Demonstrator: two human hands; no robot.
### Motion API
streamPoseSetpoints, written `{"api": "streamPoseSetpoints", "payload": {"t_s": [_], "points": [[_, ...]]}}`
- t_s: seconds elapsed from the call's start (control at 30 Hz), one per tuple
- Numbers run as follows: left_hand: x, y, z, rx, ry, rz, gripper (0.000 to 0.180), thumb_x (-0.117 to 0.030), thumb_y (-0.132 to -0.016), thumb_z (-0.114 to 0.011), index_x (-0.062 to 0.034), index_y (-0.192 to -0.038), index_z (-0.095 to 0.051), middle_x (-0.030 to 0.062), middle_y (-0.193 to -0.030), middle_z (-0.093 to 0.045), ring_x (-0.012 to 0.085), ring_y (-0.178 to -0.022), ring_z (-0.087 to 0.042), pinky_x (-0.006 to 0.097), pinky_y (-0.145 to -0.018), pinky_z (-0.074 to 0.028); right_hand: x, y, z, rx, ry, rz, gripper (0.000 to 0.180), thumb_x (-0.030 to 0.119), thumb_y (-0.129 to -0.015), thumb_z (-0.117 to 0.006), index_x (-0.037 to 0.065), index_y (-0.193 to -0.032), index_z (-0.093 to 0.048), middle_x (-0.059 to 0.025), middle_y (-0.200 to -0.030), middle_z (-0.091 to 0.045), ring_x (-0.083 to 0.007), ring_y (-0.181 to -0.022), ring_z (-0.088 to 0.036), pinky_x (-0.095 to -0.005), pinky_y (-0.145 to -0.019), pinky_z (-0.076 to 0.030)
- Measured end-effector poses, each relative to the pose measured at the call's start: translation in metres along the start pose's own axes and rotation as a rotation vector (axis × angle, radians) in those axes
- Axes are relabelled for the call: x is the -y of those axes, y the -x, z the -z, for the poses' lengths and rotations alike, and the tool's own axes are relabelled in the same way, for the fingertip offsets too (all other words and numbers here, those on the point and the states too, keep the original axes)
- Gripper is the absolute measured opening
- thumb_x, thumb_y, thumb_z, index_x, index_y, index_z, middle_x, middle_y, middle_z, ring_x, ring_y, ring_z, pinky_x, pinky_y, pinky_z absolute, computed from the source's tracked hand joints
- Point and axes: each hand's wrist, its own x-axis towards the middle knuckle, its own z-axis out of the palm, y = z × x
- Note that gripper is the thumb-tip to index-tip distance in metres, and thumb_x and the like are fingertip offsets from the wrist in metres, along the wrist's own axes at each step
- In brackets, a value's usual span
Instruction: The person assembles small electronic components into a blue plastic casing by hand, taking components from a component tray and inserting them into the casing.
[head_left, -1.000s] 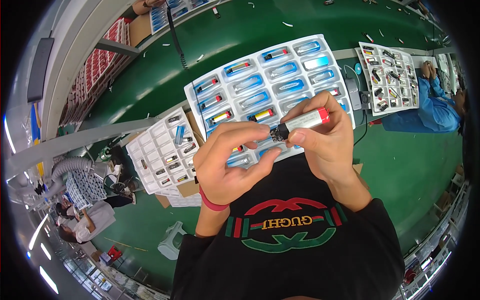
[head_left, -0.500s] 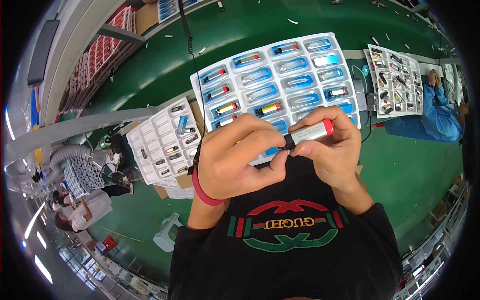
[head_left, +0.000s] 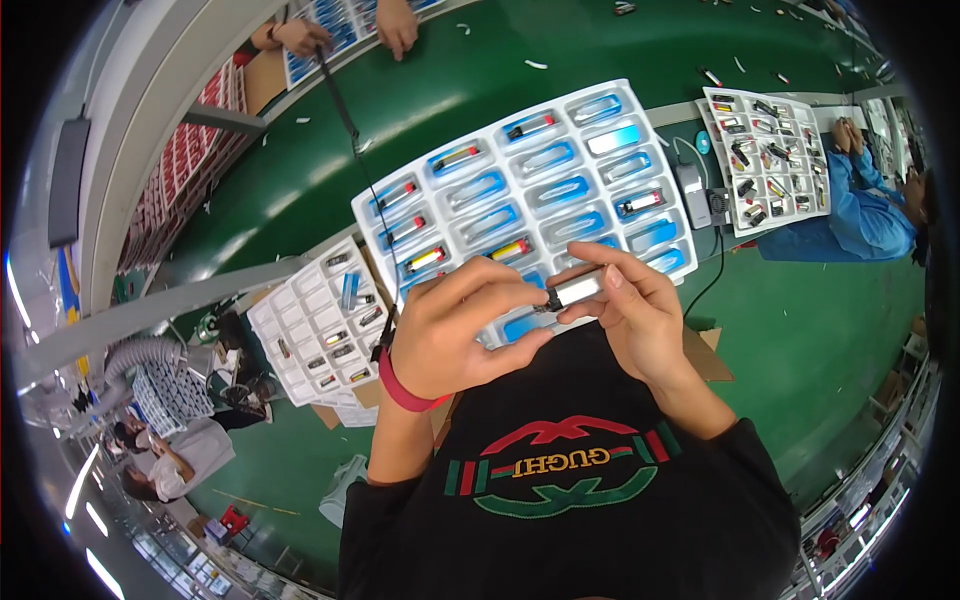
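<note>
The left hand (head_left: 470,325) is held palm-inward above the near edge of the middle white tray (head_left: 494,140), its wrist ringed by a red wristband (head_left: 400,393); its fingers are curled, with index finger and thumb brought narrowly together near the black end of a silver battery cell (head_left: 580,289). Whether that end is actually pinched cannot be told. The right hand (head_left: 640,315) is raised from the opposite side, forearm slanted inward, and the cell's silver body is gripped between its thumb and fingers, tilted slightly, over the tray's near part.

Several near pockets are hidden by the hands, and the tray's left side is crossed by a hanging black cord (head_left: 340,103). A grey power adapter (head_left: 691,195) is placed just beside the tray's right edge. The sparsely filled left tray (head_left: 300,320) and the crowded right tray (head_left: 786,219) are set at either side. A co-worker's blue sleeve (head_left: 865,220) is seen beyond the right one; at the upper left, two hands of another person (head_left: 300,37) are seen.

In the middle tray, four columns are counted, with six pockets visible in the rightmost; at least seven red-ended battery cells (head_left: 455,160) are seen there, among blue shells (head_left: 563,190). One cell is held between the hands.
</note>
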Motion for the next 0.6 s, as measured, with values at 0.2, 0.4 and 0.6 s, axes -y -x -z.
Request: {"api": "streamPoseSetpoints", "payload": {"t_s": [0.2, 0.4, 0.6], "points": [[0.074, -0.073, -0.058, -0.02, -0.153, 0.283, 0.017, -0.014, -0.081, -0.066, -0.0037, -0.093, -0.062, 0.0098, -0.091, -0.065, 0.0231, -0.073, -0.064, 0.034, -0.063, -0.05, -0.004, 0.017, 0.047, -0.236, -0.005, -0.054, 0.039, 0.025, -0.101, -0.038, -0.006, -0.122, -0.052, -0.0226, -0.104, -0.061, -0.0241, -0.094, -0.062, -0.0324, -0.072, -0.052], [0.142, -0.183, -0.134, 0.03, -0.512, -0.02, 0.023, -0.012, -0.078, -0.064, -0.0032, -0.099, -0.061, 0.0137, -0.099, -0.064, 0.0323, -0.09, -0.061, 0.041, -0.081, -0.049, 0.011, 0.021, 0.064, -0.284, 0.01, -0.1, 0.027, 0.016, -0.097, -0.049, -0.003, -0.114, -0.057, -0.0179, -0.094, -0.066, -0.0185, -0.081, -0.064, -0.0265, -0.066, -0.051], [0.16, -0.206, -0.149, 0.229, -0.702, -0.108, 0.029, -0.012, -0.076, -0.066, -0.0052, -0.104, -0.061, 0.0125, -0.095, -0.063, 0.0305, -0.09, -0.062, 0.04, -0.077, -0.053, 0.017, 0.018, 0.077, -0.319, -0.012, 0.045, 0.022, -0.003, -0.083, -0.064, -0.004, -0.105, -0.062, -0.0165, -0.095, -0.066, -0.0188, -0.081, -0.065, -0.0268, -0.067, -0.052]]}}
